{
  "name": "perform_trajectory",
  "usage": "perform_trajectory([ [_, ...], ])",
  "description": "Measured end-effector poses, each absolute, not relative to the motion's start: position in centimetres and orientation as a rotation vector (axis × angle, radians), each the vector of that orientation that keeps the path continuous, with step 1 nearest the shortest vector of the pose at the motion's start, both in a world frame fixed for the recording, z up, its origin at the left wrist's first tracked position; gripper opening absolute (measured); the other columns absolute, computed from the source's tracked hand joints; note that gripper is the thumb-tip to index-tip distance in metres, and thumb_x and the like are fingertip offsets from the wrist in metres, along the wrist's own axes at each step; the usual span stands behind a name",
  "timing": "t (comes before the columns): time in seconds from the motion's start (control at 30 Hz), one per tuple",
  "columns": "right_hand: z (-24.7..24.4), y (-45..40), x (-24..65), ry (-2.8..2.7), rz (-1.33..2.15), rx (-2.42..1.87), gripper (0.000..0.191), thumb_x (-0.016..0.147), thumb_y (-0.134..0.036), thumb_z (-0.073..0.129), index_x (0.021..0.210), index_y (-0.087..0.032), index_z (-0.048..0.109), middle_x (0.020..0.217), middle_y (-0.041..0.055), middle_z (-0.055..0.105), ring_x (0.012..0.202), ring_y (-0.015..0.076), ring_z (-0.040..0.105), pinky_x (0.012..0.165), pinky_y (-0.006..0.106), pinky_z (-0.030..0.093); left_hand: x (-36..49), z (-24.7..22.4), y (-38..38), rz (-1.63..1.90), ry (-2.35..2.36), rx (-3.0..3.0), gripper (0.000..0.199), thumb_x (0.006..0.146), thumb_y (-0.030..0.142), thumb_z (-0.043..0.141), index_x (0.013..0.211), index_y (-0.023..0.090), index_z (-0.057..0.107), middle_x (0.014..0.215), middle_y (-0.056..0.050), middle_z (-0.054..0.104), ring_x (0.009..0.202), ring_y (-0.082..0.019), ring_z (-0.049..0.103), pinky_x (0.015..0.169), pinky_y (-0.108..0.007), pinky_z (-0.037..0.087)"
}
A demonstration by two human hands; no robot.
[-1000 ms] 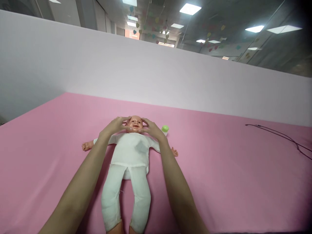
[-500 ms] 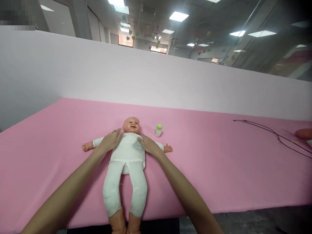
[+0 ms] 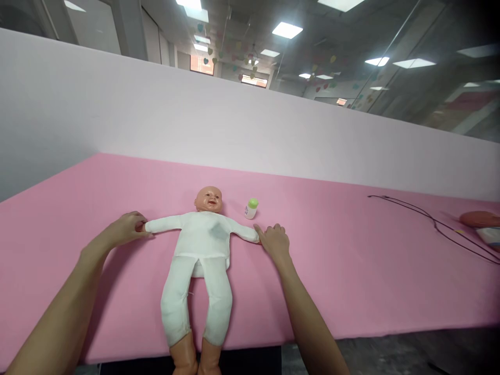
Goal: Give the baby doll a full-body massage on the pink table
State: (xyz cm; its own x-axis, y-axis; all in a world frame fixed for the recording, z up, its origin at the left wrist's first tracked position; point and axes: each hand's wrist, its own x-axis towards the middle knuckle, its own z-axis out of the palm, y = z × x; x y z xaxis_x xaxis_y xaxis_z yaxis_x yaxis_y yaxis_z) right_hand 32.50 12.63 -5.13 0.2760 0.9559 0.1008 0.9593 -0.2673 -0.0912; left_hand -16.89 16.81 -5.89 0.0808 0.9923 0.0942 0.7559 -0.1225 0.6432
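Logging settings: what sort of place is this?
Probably a staged corner of an office: a baby doll on a pink-covered table, a white partition, ceiling panel lights and hanging paper hearts.

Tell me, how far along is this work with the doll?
Done: the doll lies flat on its back, arms spread. In hand: the left hand touches one arm's end, and the right hand touches the other. Left: the bottle stands by the head, with neither hand on it.

Head camera, facing forward and down, close above doll [image 3: 201,234]
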Motion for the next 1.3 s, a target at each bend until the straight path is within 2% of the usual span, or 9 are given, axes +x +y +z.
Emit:
perform_trajectory([
  [0.13, -5.0, 12.5, 31.9, -1.730, 0.148, -2.438, 0.074, 0.103, -0.073, 0.033, 0.100, -0.011, 0.073, 0.105, 0.0251, 0.072, 0.103, 0.0378, 0.068, 0.083, 0.044, 0.049, -17.1, -5.2, 16.3, 0.510, 1.852, 2.004, 0.042, 0.069, 0.069, 0.076, 0.078, 0.028, 0.070, 0.076, -0.004, 0.070, 0.064, -0.025, 0.063, 0.054, -0.030, 0.037],
  [0.33, -4.0, 11.6, 31.4, -1.697, 0.346, -2.404, 0.067, 0.101, -0.074, 0.031, 0.103, -0.016, 0.065, 0.094, 0.0177, 0.074, 0.087, 0.0335, 0.070, 0.072, 0.039, 0.046, -15.4, -4.6, 16.2, 1.180, 1.587, 1.503, 0.052, 0.058, 0.054, 0.090, 0.098, 0.023, 0.075, 0.087, -0.004, 0.074, 0.079, -0.026, 0.068, 0.070, -0.035, 0.054],
  [0.5, -3.3, 10.4, 32.3, -1.881, 0.799, -2.147, 0.035, 0.076, -0.052, 0.078, 0.090, -0.023, 0.064, 0.091, 0.0049, 0.072, 0.077, 0.0238, 0.065, 0.062, 0.030, 0.040, -11.6, -5.8, 16.2, 1.375, 1.489, 1.205, 0.041, 0.063, 0.047, 0.090, 0.089, 0.019, 0.074, 0.089, -0.007, 0.075, 0.083, -0.027, 0.069, 0.079, -0.043, 0.056],
  [0.6, -3.1, 10.1, 33.5, -1.917, 0.848, -2.067, 0.026, 0.068, -0.036, 0.081, 0.082, -0.022, 0.063, 0.085, 0.0011, 0.068, 0.071, 0.0191, 0.060, 0.059, 0.028, 0.037, -9.6, -6.7, 16.2, 1.440, 1.489, 1.178, 0.032, 0.066, 0.044, 0.088, 0.085, 0.022, 0.073, 0.092, -0.008, 0.076, 0.090, -0.030, 0.071, 0.085, -0.046, 0.057],
  [0.8, -2.3, 10.5, 35.2, -1.497, 0.818, -1.855, 0.042, 0.068, -0.044, 0.085, 0.097, -0.024, 0.061, 0.078, -0.0027, 0.062, 0.065, 0.0170, 0.057, 0.056, 0.028, 0.044, -7.3, -6.5, 15.5, 1.672, 1.333, 1.217, 0.038, 0.072, 0.042, 0.087, 0.102, 0.023, 0.074, 0.114, -0.008, 0.076, 0.112, -0.030, 0.070, 0.101, -0.045, 0.056],
  [0.9, -2.9, 11.4, 34.4, -1.196, 0.879, -1.572, 0.073, 0.062, -0.049, 0.092, 0.122, -0.025, 0.057, 0.078, -0.0035, 0.064, 0.064, 0.0185, 0.062, 0.060, 0.032, 0.053, -6.7, -6.6, 15.1, 1.661, 1.313, 1.280, 0.035, 0.075, 0.042, 0.086, 0.101, 0.022, 0.074, 0.114, -0.008, 0.076, 0.113, -0.029, 0.069, 0.099, -0.043, 0.057],
  [0.97, -3.8, 12.2, 33.2, -0.996, 0.883, -1.389, 0.078, 0.059, -0.051, 0.093, 0.124, -0.025, 0.058, 0.084, -0.0008, 0.068, 0.067, 0.0192, 0.064, 0.067, 0.036, 0.058, -6.3, -6.8, 14.8, 1.659, 1.310, 1.324, 0.032, 0.077, 0.042, 0.085, 0.099, 0.022, 0.073, 0.110, -0.008, 0.075, 0.106, -0.027, 0.071, 0.095, -0.042, 0.058],
  [1.13, -6.6, 12.5, 28.7, -1.041, 0.853, -1.222, 0.054, 0.079, -0.063, 0.078, 0.112, -0.021, 0.071, 0.102, 0.0094, 0.075, 0.093, 0.0281, 0.071, 0.086, 0.044, 0.061, -5.5, -6.8, 13.8, 1.673, 1.334, 1.650, 0.029, 0.083, 0.039, 0.080, 0.107, 0.023, 0.074, 0.116, -0.007, 0.075, 0.109, -0.027, 0.070, 0.102, -0.043, 0.055],
  [1.3, -7.1, 10.5, 25.4, -1.860, 0.450, -1.066, 0.028, 0.097, -0.044, 0.069, 0.120, -0.029, 0.074, 0.122, 0.0081, 0.076, 0.118, 0.0309, 0.064, 0.104, 0.052, 0.054, -5.3, -6.5, 13.5, 1.298, 1.068, 2.296, 0.021, 0.096, 0.035, 0.066, 0.111, 0.028, 0.079, 0.119, -0.008, 0.077, 0.114, -0.026, 0.070, 0.102, -0.042, 0.054],
])
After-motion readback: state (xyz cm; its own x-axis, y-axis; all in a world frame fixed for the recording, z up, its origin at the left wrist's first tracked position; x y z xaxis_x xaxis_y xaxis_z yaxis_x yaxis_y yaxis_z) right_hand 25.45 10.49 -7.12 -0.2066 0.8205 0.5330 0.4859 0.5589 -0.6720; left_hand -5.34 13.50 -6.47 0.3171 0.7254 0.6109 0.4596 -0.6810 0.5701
